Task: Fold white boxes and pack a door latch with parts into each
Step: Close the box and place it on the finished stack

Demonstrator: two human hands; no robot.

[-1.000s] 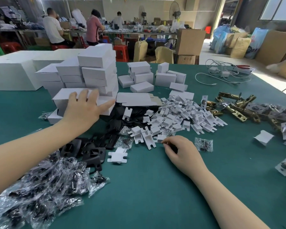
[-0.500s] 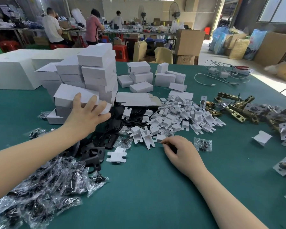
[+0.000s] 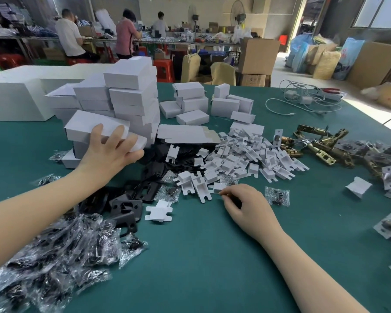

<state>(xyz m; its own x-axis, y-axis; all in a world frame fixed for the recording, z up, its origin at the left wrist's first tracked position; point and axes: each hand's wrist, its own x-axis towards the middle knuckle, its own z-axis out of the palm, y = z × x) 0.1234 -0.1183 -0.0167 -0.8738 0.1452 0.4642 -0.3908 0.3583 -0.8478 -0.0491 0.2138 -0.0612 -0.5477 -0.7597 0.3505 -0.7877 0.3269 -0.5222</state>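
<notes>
The white box point(image 3: 95, 129) you gripped was closed, plain and unprinted, a flat oblong of matte card with crisp edges, tilted with its near end raised. It sat at the front of the stack of white boxes point(image 3: 131, 96) on the left of the green table point(image 3: 201, 256), resting on a lower box. Your left hand point(image 3: 110, 154) had its fingers spread over the top face and curled onto it, thumb tucked under the right end. Your right hand point(image 3: 244, 204) lay on the table with fingers curled together, the tips pinching something small and dark that could not be made out. Just beyond it was the heap of white card inserts point(image 3: 242, 154); brass latches point(image 3: 325, 145) lay to the right, bagged black parts point(image 3: 54, 256) near left.
</notes>
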